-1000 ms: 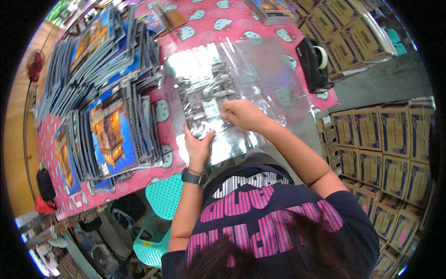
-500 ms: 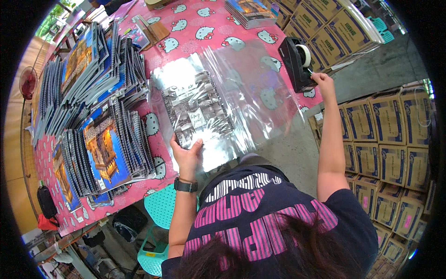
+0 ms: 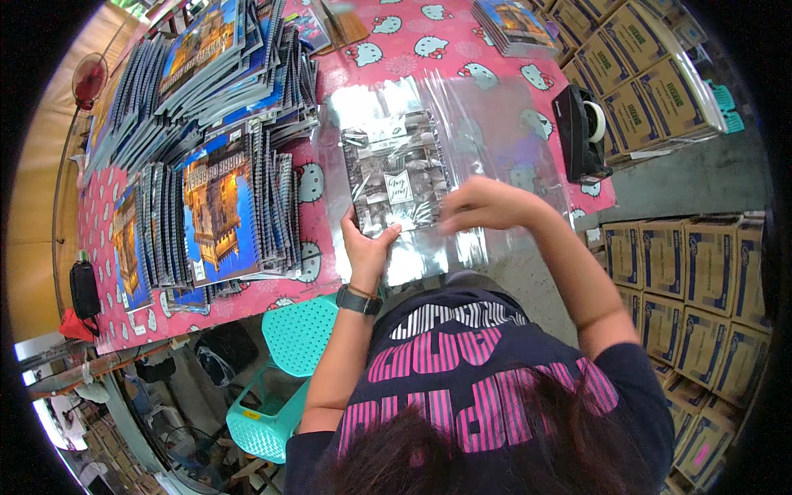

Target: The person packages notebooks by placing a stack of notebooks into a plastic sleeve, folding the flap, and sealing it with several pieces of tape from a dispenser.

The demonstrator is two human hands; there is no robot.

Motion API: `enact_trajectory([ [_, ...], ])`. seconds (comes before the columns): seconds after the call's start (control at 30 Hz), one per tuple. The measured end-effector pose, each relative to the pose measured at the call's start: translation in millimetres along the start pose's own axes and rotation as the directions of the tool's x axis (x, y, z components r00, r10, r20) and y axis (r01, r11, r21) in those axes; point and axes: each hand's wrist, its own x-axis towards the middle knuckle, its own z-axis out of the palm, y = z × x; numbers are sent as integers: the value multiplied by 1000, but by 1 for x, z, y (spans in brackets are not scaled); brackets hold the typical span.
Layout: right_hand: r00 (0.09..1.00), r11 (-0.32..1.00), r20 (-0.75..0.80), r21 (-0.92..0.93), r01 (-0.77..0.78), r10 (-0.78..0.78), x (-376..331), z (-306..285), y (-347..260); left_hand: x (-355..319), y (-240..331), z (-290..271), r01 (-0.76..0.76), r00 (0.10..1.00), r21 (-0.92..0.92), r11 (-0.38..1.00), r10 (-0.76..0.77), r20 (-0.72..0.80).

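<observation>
At the left edge of the pink tablecloth [image 3: 124, 334] sits 1 black pouch [image 3: 84, 289], its contents hidden, with something red [image 3: 78, 326] just below it. Next come crowded stacks of spiral-bound notebooks [image 3: 216, 210], blue covers with a lit building, leaning and overlapping. Below the table edge stands 1 pierced green stool [image 3: 301, 334].

Farther right, the left hand [image 3: 367, 252] has stayed at the lower edge of 1 grey photo-covered notebook [image 3: 398, 177], thumb on top, holding it steady with the fingers loosely spread. That notebook lies near the table's front edge, with clear plastic [image 3: 503, 140] showing around it and glare across its cover; I cannot tell whether the plastic is a sleeve or a loose sheet.

The right hand [image 3: 483, 206] was at the tape dispenser 0.5 s ago; now it is over the plastic just right of the notebook's lower corner. Its fingers are partly curled and blurred, so I cannot tell whether they hold anything.

Near the table's right edge, the black tape dispenser [image 3: 580, 140] carries 1 roll of pale tape [image 3: 594, 121]. Beyond it, brown cardboard boxes [image 3: 689, 256] are piled in rows, their contents hidden.
</observation>
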Motion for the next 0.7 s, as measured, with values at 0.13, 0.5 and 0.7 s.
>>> enact_trajectory([
  [0.13, 956, 622, 243, -778, 92, 164, 89, 15, -17, 0, -3, 0, 4, 1000, -23, 1000, -3, 15],
  [0.5, 891, 559, -436, -711, -426, 124, 61, 57, 34, 21, 19, -15, 294, 954, -220, 930, -269, 135],
  [0.7, 941, 870, -338, -457, -186, 23, 13, 48, 32, 14, 72, 13, 287, 945, -270, 919, -225, 239],
])
